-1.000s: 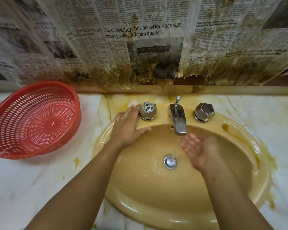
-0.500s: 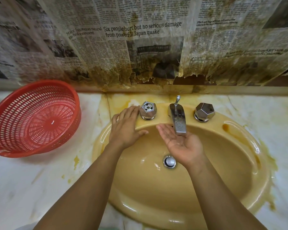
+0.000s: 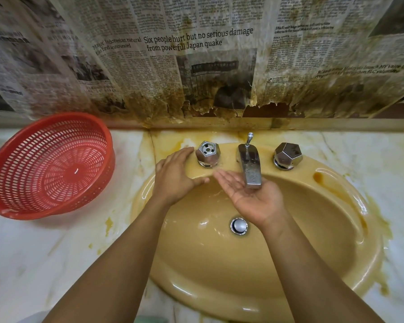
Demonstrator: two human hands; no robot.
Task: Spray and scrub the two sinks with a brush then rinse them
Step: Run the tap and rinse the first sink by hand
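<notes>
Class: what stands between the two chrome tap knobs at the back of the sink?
In the head view, the chrome spout stands between the left knob and the right knob; the right hand is cupped under its tip.

L hand and R hand were both bare, fingers long & slim; arms behind 'em ran bare too, wrist right down to the bottom edge.

A red basket, old newspaper and a stained counter

A red plastic basket full of little holes sat on the left of the white stone counter. Old newspaper covered the wall behind it, brown and torn along the bottom edge. Yellow stains marked the counter near the basket.
</notes>
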